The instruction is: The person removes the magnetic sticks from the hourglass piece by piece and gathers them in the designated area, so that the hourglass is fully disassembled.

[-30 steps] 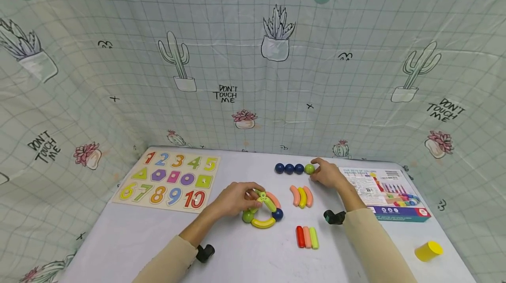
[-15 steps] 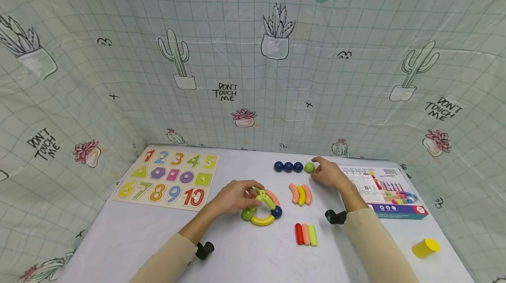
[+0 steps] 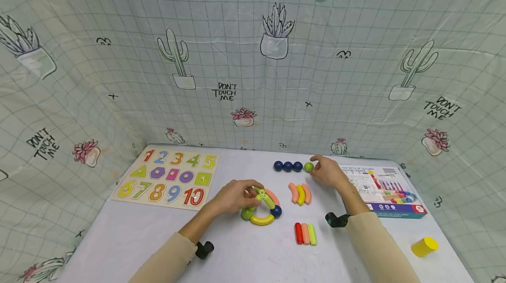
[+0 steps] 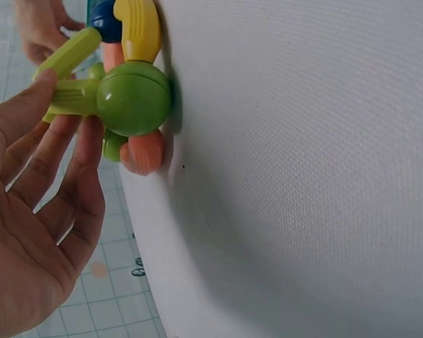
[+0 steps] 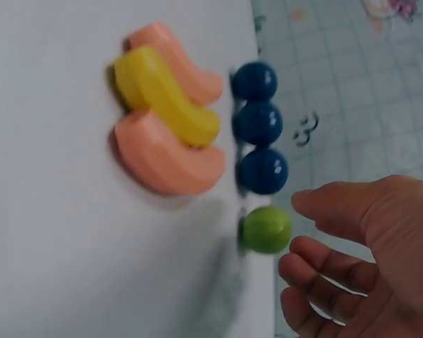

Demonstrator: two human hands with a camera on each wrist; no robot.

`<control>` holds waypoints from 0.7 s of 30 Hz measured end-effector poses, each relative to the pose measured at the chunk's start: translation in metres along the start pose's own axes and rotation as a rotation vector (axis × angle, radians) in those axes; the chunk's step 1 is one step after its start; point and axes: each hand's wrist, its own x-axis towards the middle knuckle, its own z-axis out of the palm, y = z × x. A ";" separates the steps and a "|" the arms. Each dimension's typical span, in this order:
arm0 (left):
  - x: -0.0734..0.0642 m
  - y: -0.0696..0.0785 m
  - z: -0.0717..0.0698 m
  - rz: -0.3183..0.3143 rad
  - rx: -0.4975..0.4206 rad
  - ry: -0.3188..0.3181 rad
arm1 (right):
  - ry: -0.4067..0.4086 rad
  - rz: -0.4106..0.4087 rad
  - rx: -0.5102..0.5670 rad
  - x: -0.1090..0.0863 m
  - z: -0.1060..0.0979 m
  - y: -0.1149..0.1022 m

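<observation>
Bead ring on a white table, left hand on it
It's sitting mid-table with a pale grid-print cloth hung round the back and sides; that hand pinches a lime stick of it, while the right hand has thumb and fingers apart by a green ball, can't tell if touching, near three blue balls. Cloth reads "DON'T TOUCH ME", box says "FIVE SETS OF COLUMN", puzzle board shows 1 to 10
</observation>
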 end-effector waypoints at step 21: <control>0.001 -0.002 0.001 0.006 0.012 -0.022 | -0.289 -0.389 0.061 -0.060 0.050 -0.089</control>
